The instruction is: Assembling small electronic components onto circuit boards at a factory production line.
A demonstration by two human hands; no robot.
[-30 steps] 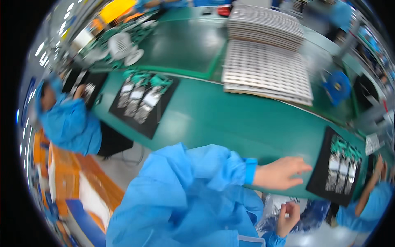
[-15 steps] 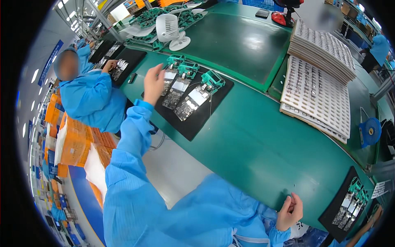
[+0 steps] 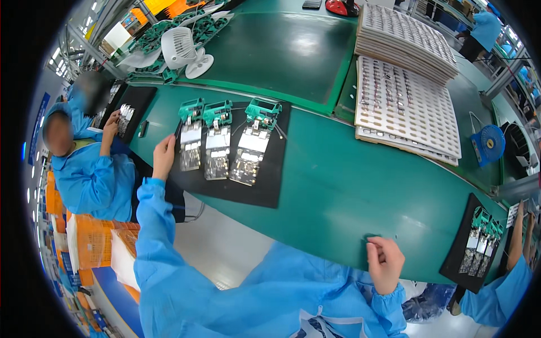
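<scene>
My left hand is at the left edge of a black mat, its fingers pinched together against that edge. On the mat lie three circuit boards: a left one, a middle one and a right one. Each joins a green plastic frame at its far end, such as the right-hand frame; thin wires stick out beside them. My right hand rests near the table's front edge, fingers curled in, with nothing visible in it.
Another black mat with several boards lies at the right, by a co-worker's arms. Stacked white trays of small parts stand far right. A white fan stands far left. Another co-worker sits at the left.
The black mat with its boards has turned and come nearer the front edge, my left hand at its side. My view has shifted too. The right hand's fingers look more curled.
</scene>
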